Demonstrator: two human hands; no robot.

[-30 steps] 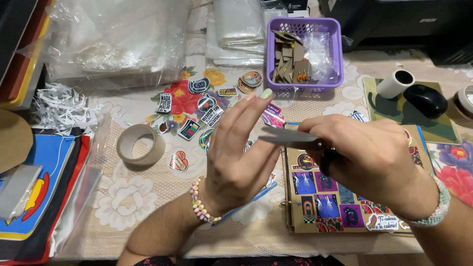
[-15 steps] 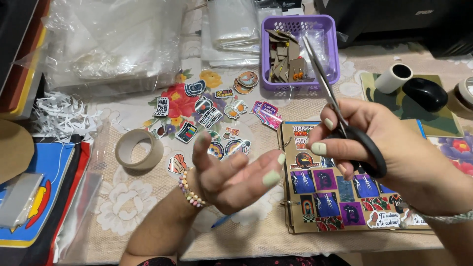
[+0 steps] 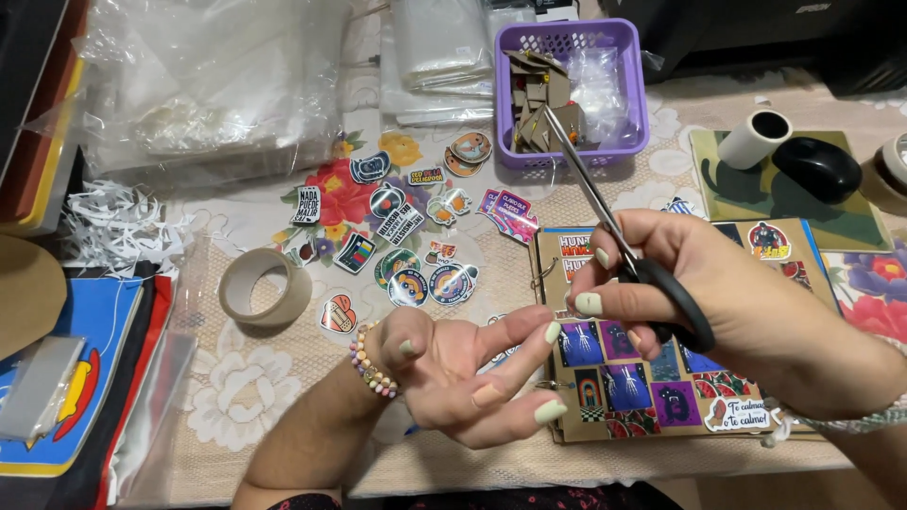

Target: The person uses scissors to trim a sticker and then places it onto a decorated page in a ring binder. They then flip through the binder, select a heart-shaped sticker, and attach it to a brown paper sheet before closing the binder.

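Two hands are working above the bench. The right hand (image 3: 727,302) is closing its grip around the black handles of the scissors (image 3: 619,241), whose blades are pointing up and left toward the purple basket (image 3: 631,85). The left hand (image 3: 463,373) is lying palm up just beside it, fingers spread apart, gripping nothing. Under both hands a brown sticker book (image 3: 652,378) is lying open on the bench. Loose stickers (image 3: 406,255) are lying scattered to the left of the book, near a tape roll (image 3: 265,288). Clear plastic bags (image 3: 198,85) are sitting at the far left.
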